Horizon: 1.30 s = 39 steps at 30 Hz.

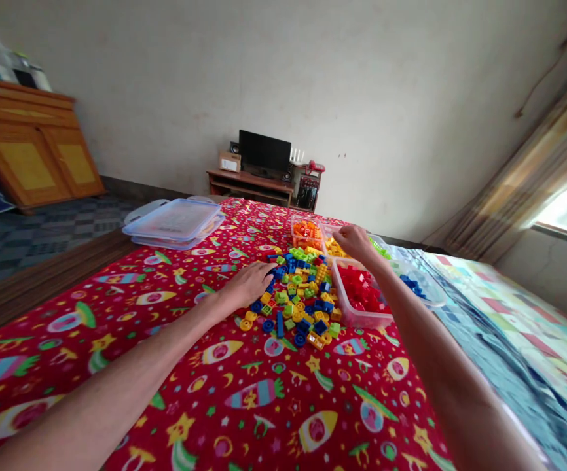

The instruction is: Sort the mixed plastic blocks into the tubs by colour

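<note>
Mixed toy building bricks [297, 299] in blue, yellow, green and red lie in a loose pile on the red patterned blanket. My left hand [250, 285] rests at the pile's left edge, fingers reaching over some blue bricks; it looks open, though its fingertips are partly hidden. Over the box of yellow bricks [333, 248] is my right hand [353, 241], fingers curled closed; whatever they hold is hidden. Around it stand a box of orange bricks [307, 234], a box of red bricks [359, 288], green bricks [380, 248] and a box with blue bricks [412, 285].
Stacked clear lids [178, 219] lie at the blanket's left edge. The red blanket [244, 418] covers the surface before me, with a blue and patchwork cloth [499, 327] to the right. Farther off are a desk with a monitor [264, 152] and a wooden cabinet [33, 147].
</note>
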### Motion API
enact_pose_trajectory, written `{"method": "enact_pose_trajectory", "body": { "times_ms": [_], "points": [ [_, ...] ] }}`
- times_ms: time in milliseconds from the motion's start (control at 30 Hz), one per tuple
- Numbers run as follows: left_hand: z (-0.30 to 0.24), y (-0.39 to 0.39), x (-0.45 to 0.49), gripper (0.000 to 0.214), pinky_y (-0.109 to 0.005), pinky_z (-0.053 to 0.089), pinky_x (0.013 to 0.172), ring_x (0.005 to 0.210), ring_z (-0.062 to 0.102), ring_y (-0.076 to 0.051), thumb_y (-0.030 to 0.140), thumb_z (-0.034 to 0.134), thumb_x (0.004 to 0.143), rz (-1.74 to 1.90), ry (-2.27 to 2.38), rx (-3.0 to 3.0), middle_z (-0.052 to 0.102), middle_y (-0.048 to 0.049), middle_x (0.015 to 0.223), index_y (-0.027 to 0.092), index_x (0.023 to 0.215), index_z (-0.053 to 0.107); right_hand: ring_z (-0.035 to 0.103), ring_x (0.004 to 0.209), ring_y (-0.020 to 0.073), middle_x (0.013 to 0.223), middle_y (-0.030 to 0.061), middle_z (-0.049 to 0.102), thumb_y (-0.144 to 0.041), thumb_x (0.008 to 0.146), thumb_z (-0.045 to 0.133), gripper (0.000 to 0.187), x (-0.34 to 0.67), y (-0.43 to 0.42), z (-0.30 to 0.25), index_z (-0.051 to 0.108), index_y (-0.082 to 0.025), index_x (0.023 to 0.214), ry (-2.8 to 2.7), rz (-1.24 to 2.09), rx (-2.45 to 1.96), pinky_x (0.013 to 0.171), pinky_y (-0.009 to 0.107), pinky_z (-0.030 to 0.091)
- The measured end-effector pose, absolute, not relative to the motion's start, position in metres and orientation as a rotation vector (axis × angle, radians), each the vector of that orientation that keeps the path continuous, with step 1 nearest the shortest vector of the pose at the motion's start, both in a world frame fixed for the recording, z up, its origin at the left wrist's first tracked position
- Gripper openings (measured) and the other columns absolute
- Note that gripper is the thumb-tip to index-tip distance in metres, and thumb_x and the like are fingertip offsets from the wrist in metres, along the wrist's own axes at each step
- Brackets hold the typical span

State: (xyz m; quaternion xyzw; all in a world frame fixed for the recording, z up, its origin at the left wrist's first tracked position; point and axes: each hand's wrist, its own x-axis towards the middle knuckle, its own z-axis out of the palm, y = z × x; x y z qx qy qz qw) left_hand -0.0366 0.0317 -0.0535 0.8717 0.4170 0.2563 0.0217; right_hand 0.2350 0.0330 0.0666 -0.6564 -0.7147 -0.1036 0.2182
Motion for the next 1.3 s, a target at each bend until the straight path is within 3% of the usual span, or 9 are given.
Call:
{"method": "enact_pose_trajectory", "body": {
  "times_ms": [133,233,333,500,633,800,967,1100,1300],
  "points": [
    [-0.051,0.029,-0.037,0.039,-0.037,0.043,0.098,0.111,0.057,-0.023,0.027,0.037,0.092,0.795,1.299,2.676,0.064,-0.0119,0.119,0.015,0.124,0.056,0.06,0.077,0.0189,0.09,0.0165,0.07,-0.034,0.091,0.04,0.04,0.262,0.073,0.068,0.072,-0.009,0.09,-1.992,-0.288,-2.116,0.062,0.025,0.034],
    [-0.05,0.028,-0.036,0.039,-0.037,0.043,0.098,0.112,0.056,-0.023,0.026,0.036,0.092,0.784,1.307,2.678,0.063,-0.0131,0.119,0.014,0.124,0.056,0.061,0.09,0.0221,0.104,0.0175,0.068,-0.038,0.092,0.041,0.04,0.266,0.082,0.062,0.068,-0.012,0.105,-1.993,-0.298,-2.153,0.069,0.027,0.039],
    [-0.049,0.029,-0.036,0.039,-0.038,0.043,0.098,0.111,0.057,-0.023,0.026,0.036,0.092,0.8,1.293,2.677,0.064,-0.0121,0.118,0.015,0.123,0.057,0.061,0.09,0.0202,0.097,0.0143,0.07,-0.034,0.093,0.04,0.037,0.25,0.078,0.054,0.068,-0.013,0.105,-2.028,-0.356,-1.994,0.073,0.026,0.039],
    [-0.048,0.028,-0.036,0.043,-0.04,0.043,0.099,0.114,0.055,-0.025,0.026,0.033,0.092,0.755,1.313,2.675,0.062,-0.0145,0.121,0.01,0.126,0.054,0.059,0.072,0.0152,0.081,0.0112,0.069,-0.028,0.093,0.038,0.037,0.209,0.067,0.036,0.07,-0.011,0.084,-2.318,-0.267,-1.782,0.066,0.024,0.039],
    [-0.049,0.028,-0.036,0.042,-0.038,0.043,0.101,0.115,0.056,-0.023,0.026,0.033,0.092,0.761,1.344,2.667,0.061,-0.0114,0.126,0.014,0.127,0.053,0.062,0.085,0.0192,0.093,0.0136,0.069,-0.025,0.092,0.044,0.028,0.187,0.061,0.022,0.069,-0.012,0.093,-2.482,-0.24,-1.742,0.074,0.026,0.042],
    [-0.049,0.027,-0.037,0.042,-0.038,0.042,0.102,0.116,0.055,-0.024,0.027,0.034,0.092,0.77,1.355,2.658,0.06,-0.0113,0.127,0.014,0.128,0.051,0.062,0.094,0.0241,0.1,0.0167,0.068,-0.032,0.097,0.036,0.038,0.178,0.051,0.016,0.068,-0.011,0.098,-2.704,-0.421,-1.741,0.085,0.032,0.043],
    [-0.046,0.022,-0.037,0.047,-0.04,0.044,0.1,0.115,0.056,-0.026,0.028,0.036,0.091,0.78,1.417,2.567,0.06,-0.0135,0.126,0.013,0.135,0.043,0.06,0.077,0.0132,0.089,0.0076,0.069,-0.028,0.094,0.043,0.028,0.184,0.036,0.026,0.068,-0.015,0.094,-2.69,-0.285,-1.555,0.071,0.022,0.041],
    [-0.043,0.019,-0.036,0.049,-0.042,0.041,0.103,0.12,0.053,-0.028,0.025,0.033,0.092,0.76,1.414,2.551,0.054,-0.0195,0.133,0.005,0.135,0.041,0.055,0.065,0.0121,0.078,0.0074,0.066,-0.025,0.094,0.036,0.034,0.188,0.039,0.037,0.067,-0.013,0.092,-2.431,-0.349,-1.711,0.057,0.023,0.034],
    [-0.044,0.019,-0.036,0.047,-0.042,0.046,0.098,0.113,0.058,-0.027,0.026,0.034,0.092,0.761,1.465,2.532,0.061,-0.0179,0.122,0.008,0.134,0.041,0.058,0.07,0.013,0.077,0.0062,0.067,-0.027,0.095,0.035,0.037,0.174,0.062,0.027,0.069,-0.014,0.089,-2.356,-0.169,-1.802,0.062,0.022,0.038]
  ]
}}
